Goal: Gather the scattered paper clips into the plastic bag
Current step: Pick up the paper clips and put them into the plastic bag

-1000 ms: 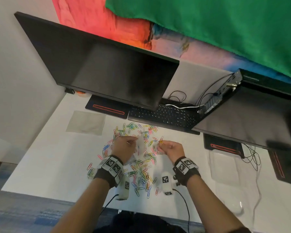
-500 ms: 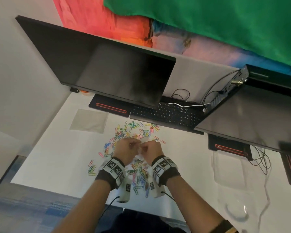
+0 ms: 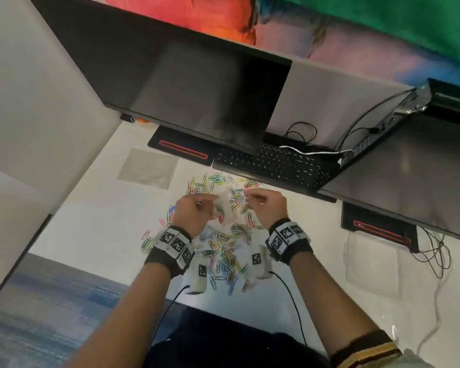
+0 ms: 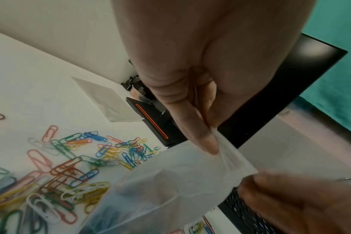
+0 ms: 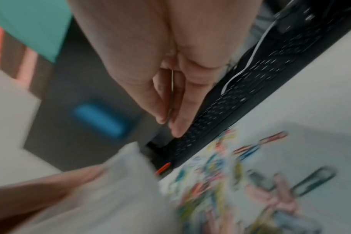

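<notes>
Several coloured paper clips (image 3: pixel 229 251) lie scattered over the white desk (image 3: pixel 91 221), also seen in the left wrist view (image 4: pixel 70 171). A clear plastic bag (image 3: pixel 225 208) hangs above them between my hands. My left hand (image 3: pixel 197 212) pinches the bag's rim (image 4: pixel 226 152) between thumb and forefinger. My right hand (image 3: pixel 263 205) is just right of the bag's mouth. Its thumb and fingers (image 5: pixel 176 120) press together on a thin pale sliver that looks like a paper clip seen edge-on. The right wrist view is blurred; the bag (image 5: pixel 114 182) sits at its lower left.
A black keyboard (image 3: pixel 271 163) lies just behind the clips under two dark monitors (image 3: pixel 197 83) (image 3: pixel 409 168). A grey square patch (image 3: pixel 146 168) is at back left. Clear plastic (image 3: pixel 369 261) and loose cables (image 3: pixel 436 251) lie on the right. The desk's front edge runs near my wrists.
My right hand went left to meet the left hand at the bag, then drew back to the right. The left hand has kept hold of the bag.
</notes>
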`<action>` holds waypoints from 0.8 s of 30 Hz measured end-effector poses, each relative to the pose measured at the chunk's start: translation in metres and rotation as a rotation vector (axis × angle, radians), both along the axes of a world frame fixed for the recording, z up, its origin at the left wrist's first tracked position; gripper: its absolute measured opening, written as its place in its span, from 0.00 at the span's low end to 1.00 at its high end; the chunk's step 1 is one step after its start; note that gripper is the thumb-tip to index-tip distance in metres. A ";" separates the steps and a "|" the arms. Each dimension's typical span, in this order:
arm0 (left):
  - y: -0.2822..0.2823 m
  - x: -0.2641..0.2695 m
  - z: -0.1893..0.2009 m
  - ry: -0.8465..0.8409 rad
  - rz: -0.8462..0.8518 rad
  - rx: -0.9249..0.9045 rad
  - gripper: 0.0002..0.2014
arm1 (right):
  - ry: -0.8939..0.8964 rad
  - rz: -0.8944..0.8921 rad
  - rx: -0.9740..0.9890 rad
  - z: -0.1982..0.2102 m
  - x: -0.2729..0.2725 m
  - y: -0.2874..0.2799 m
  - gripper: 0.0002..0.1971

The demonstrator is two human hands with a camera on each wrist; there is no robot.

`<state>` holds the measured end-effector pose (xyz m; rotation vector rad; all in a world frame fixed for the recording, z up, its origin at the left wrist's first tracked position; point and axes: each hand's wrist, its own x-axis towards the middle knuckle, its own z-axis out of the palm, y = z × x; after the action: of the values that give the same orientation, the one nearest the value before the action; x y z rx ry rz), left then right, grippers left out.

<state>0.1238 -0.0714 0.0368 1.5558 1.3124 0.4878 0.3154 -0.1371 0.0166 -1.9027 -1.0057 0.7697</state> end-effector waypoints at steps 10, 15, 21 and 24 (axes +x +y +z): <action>0.017 -0.010 0.003 0.008 -0.025 -0.019 0.11 | -0.500 0.301 -0.478 -0.092 0.015 0.055 0.28; 0.031 -0.014 -0.010 -0.044 -0.114 -0.073 0.11 | -0.688 0.375 -0.491 -0.098 -0.011 0.056 0.26; 0.050 -0.010 -0.014 -0.053 -0.233 -0.110 0.12 | -0.809 0.391 -0.442 -0.090 -0.010 0.060 0.17; 0.055 -0.013 -0.018 -0.055 -0.296 -0.115 0.11 | -0.618 0.152 -0.365 -0.084 0.000 0.062 0.11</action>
<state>0.1103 -0.0165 0.0187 1.5946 1.0281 0.2617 0.3152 -0.0747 -0.0678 -2.4821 -1.4729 0.4686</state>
